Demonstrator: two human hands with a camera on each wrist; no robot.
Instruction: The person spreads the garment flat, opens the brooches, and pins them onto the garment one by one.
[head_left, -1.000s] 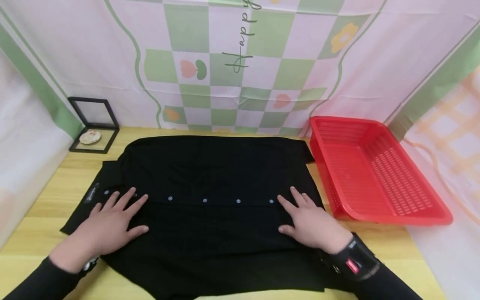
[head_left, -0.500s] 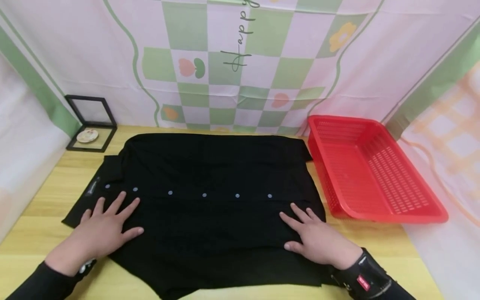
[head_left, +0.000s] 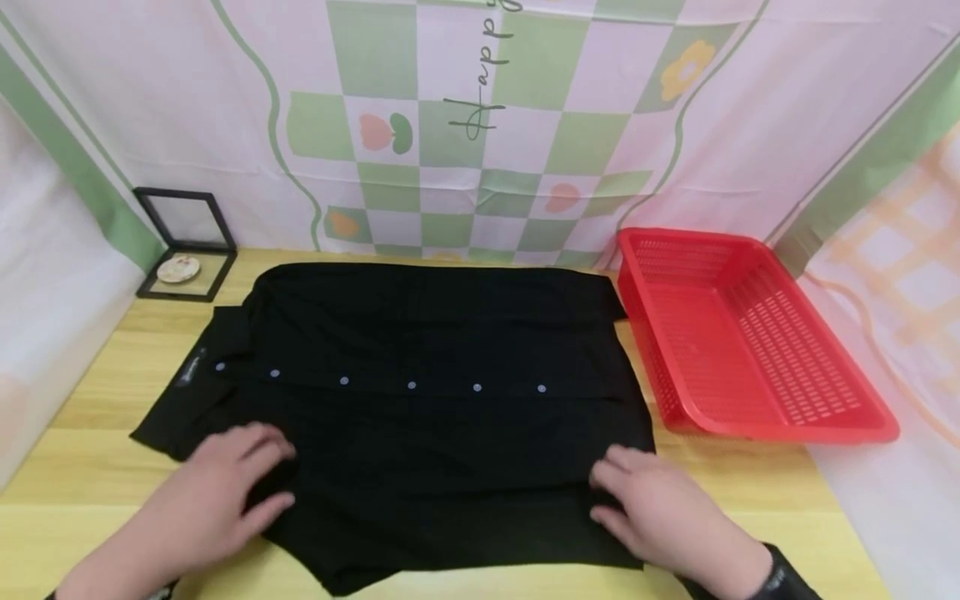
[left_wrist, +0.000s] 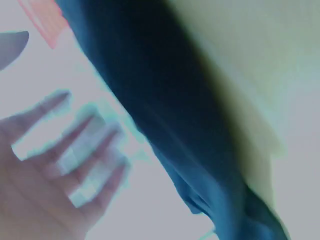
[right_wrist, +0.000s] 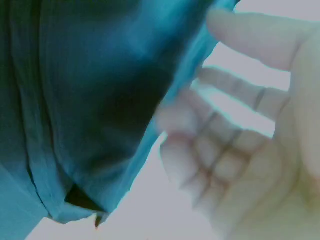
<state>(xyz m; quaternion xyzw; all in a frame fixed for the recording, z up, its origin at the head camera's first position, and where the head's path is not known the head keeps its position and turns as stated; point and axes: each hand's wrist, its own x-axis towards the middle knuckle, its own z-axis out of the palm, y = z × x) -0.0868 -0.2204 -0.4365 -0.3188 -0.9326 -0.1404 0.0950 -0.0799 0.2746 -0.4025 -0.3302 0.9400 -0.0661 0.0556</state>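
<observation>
A black button-up shirt [head_left: 450,333] lies spread flat, collar to the left, its row of pale buttons running across the middle. Over its lower left part hovers my left hand [head_left: 225,483], fingers loosely bent and holding nothing; in the left wrist view its blurred fingers are spread apart from the dark cloth [left_wrist: 150,85]. My right hand [head_left: 667,508] is at the shirt's lower right by the hem, fingers and thumb loosely curved. From the right wrist view, its fingertips [right_wrist: 177,120] overlap the cloth's edge, with no cloth between thumb and fingers.
A red plastic basket [head_left: 675,392] stands right of the shirt, close to its hem. At the back left sits a black-framed case [head_left: 213,287] with a round pale disc [head_left: 178,269]. Behind the wooden table [head_left: 52,467] hangs a green-and-white checked curtain [head_left: 450,133].
Both hands lay flat with spread fingers on the shirt; they have slid toward the near side and lifted, fingers now bent. The button row shows fully, and the shirt stays spread out.
</observation>
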